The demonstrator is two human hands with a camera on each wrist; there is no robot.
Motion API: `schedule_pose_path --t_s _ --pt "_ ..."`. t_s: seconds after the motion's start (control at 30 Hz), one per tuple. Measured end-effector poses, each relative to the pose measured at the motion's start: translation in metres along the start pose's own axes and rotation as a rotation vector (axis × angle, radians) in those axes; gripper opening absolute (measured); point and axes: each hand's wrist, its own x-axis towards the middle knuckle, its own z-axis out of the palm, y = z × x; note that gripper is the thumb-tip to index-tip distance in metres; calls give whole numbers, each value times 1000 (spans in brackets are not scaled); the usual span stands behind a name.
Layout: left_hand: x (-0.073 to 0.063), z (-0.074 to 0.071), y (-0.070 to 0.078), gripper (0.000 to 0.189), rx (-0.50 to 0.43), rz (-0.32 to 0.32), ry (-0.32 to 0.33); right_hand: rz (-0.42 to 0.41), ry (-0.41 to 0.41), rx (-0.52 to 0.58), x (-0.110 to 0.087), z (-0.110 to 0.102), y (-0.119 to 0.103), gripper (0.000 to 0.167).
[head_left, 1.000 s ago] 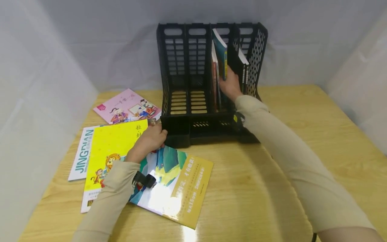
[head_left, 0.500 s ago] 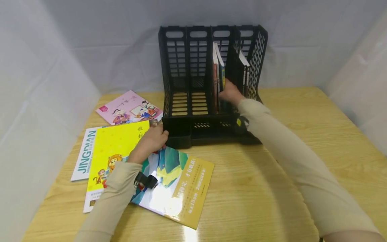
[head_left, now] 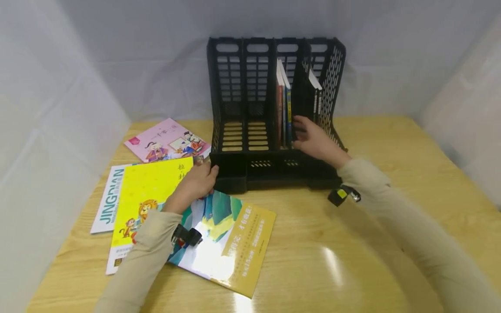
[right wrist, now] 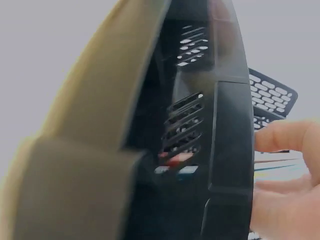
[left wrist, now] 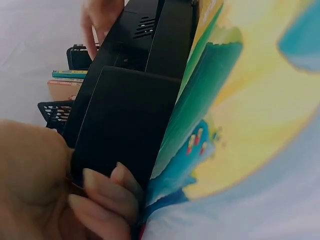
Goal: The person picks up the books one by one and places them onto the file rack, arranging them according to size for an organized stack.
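Note:
A black file rack (head_left: 231, 167) with upright dividers stands at the back of the table. My left hand (head_left: 197, 178) grips its front left corner, and in the left wrist view the curled fingers (left wrist: 107, 197) wrap the edge. Several thin books stand upright in the third compartment from the left, among them a book with a blue and yellow spine (head_left: 289, 113) on the right side. Beside that book is my right hand (head_left: 317, 140), fingers loosely bent and holding nothing, over the rack's front wall. In the right wrist view that wall partly hides the books.
White books (head_left: 315, 82) stand in the far right compartment. Left of the rack lie a pink book (head_left: 162, 137), a white book (head_left: 107, 206) and a yellow book (head_left: 152, 182). A glossy picture book (head_left: 238, 239) lies under my left wrist. White sheeting (head_left: 156, 52) rises behind.
The blue and yellow book has gone down into the third compartment beside the others. My right hand has let go of it and drawn back to the right. The left hand stays put.

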Motion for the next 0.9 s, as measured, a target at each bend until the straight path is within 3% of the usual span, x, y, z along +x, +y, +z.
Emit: schedule_pose_path --t_s 0.1,0.2,0.27,0.33,0.4,0.47,0.57,0.67,0.77,0.83,0.9 --pt "-11 -3 1 61 26 1 17 -185 126 -81 -22 -3 14 57" --pt "-35 -14 0 66 53 -32 60 -298 303 -169 -41 -12 29 43" --pt "-57 -19 -7 64 53 -65 82 -300 403 -219 -50 -22 41 39" --pt "-80 -20 -20 59 28 -97 66 -252 446 -244 -57 -31 50 38" --pt "-100 -17 -36 56 -35 -120 9 -195 446 -267 -61 -39 58 39" --pt "-118 -10 -51 55 -148 -148 -92 -135 418 -267 -63 -44 64 42" --pt "-136 3 -68 60 -361 -189 -312 -84 395 -235 -64 -47 70 44" --pt "-150 15 -76 66 -476 -248 -480 -68 394 -182 -63 -48 74 43" --pt "-159 25 -79 66 -653 -319 -572 -68 380 -147 -60 -46 76 41" --pt "-164 28 -80 64 -824 -370 -604 -66 364 -118 -59 -45 77 40" --pt "-165 29 -82 61 -1004 -381 -656 -61 351 -99 -58 -45 77 41"
